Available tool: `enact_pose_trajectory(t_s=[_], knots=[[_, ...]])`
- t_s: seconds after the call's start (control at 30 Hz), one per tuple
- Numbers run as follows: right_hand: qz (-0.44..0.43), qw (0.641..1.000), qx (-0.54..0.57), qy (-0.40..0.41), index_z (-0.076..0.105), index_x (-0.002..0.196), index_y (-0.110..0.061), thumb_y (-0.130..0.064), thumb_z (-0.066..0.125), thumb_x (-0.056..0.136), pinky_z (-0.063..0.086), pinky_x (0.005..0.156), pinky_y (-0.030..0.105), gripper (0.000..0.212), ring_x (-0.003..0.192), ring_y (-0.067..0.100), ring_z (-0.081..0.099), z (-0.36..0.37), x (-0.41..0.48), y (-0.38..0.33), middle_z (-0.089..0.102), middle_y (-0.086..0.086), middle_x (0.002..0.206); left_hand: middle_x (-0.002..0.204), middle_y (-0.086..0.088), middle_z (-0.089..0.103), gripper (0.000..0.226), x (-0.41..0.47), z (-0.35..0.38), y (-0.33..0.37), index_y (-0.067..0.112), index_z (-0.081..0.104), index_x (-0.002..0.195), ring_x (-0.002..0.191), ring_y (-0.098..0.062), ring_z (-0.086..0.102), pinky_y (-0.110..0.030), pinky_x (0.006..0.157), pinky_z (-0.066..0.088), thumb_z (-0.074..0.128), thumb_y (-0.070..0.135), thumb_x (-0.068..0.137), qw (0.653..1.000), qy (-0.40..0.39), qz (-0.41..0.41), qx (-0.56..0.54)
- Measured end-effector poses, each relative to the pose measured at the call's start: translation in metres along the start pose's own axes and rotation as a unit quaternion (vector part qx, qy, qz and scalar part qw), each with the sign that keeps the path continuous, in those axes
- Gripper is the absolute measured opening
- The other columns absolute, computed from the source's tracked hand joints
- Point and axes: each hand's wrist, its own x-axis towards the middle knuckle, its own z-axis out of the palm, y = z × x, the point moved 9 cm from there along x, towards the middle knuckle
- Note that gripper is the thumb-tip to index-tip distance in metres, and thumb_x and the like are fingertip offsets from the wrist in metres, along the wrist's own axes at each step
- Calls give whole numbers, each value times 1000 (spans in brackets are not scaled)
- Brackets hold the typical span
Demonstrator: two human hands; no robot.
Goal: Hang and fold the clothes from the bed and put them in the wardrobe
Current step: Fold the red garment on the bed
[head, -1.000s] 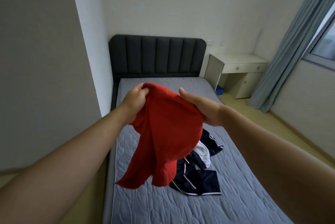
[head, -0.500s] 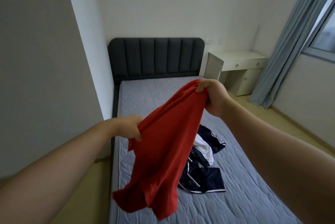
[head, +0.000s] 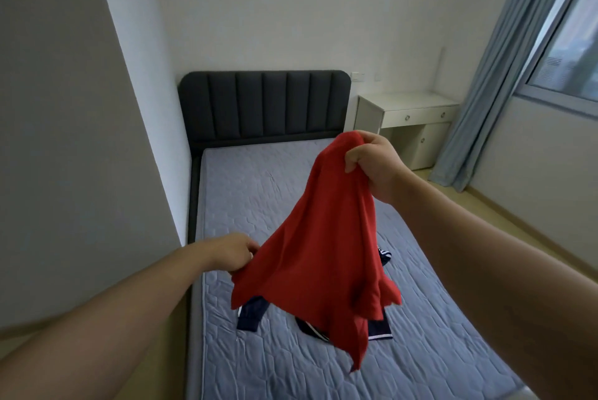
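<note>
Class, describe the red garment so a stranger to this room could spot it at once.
Find the bed with the dark headboard. Above it the right hand, high, and the left hand, lower, hold one garment. It is plain red; the clothes beneath are navy with white trim.

We stand in a home bedroom. We see a bed (head: 291, 192) with padded headboard (head: 263, 105), a white dresser (head: 407, 121), and window curtains (head: 495, 76).

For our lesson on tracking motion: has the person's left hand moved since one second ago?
Yes. The left hand, gripping the red shirt, has dropped lower and come nearer the camera, away from the headboard.
</note>
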Motion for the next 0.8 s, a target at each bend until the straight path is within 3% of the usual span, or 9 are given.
enact_pose_trajectory(t_s=[0.13,0.3,0.37,0.43,0.53,0.6,0.67,0.73,0.8], knots=[[-20,1000,-14,-2,79,71,-30,20,58,64,62,65,36,55,84,26,74,-2,-5,-11,76,1,78,85,-6,76,32,9,32,-14,20,75,100,63,-15,70,-28,59,56,45,8,99,988,27,-43,-145],[-49,998,-36,-29,78,71,-29,14,64,70,61,68,34,46,78,21,76,7,-9,-21,76,1,80,75,-7,75,32,16,110,-3,12,80,78,60,-17,71,-27,54,55,55,14,98,923,-67,-89,-369],[-62,996,-53,-19,76,74,-26,12,67,73,62,73,37,39,85,25,74,6,-10,-24,76,3,82,86,-8,77,20,25,124,1,13,79,98,73,-21,74,-31,62,59,60,10,96,925,-46,-94,-364],[-63,997,-51,-1,75,83,-21,10,70,76,61,78,40,32,92,29,72,0,-11,-25,76,5,86,107,-11,73,30,29,126,-7,14,69,123,92,-28,70,-36,75,59,60,9,95,944,-1,-111,-310],[-55,998,-17,16,73,85,-18,12,69,76,61,72,35,31,85,25,73,-12,-13,-22,76,3,82,116,-19,69,22,23,129,-28,7,73,111,98,-33,66,-48,96,54,57,8,96,923,-23,-154,-352],[-41,998,10,37,72,83,-18,18,62,74,59,60,28,38,71,18,74,-22,-14,-17,74,-1,73,111,-25,70,15,9,136,-33,1,75,99,98,-37,67,-53,89,55,63,7,93,863,-84,-186,-462],[-23,997,21,73,70,82,-17,23,53,68,59,58,30,46,67,20,71,-36,-12,-9,72,0,68,106,-25,71,16,11,123,-35,0,71,105,94,-33,68,-42,73,60,66,3,90,819,-76,-174,-541],[-16,995,-7,100,64,80,-13,24,44,61,58,59,34,47,70,24,63,-50,-9,-4,64,5,68,79,-19,68,11,14,91,-41,-1,68,94,66,-23,66,-29,54,57,57,-2,94,828,-25,-160,-537],[-26,990,-79,111,52,73,-16,22,37,56,45,56,33,44,70,24,52,-63,-4,-2,51,6,69,61,-13,64,33,17,46,-46,0,66,79,47,-18,61,-23,42,50,40,-12,96,833,42,-154,-529]])
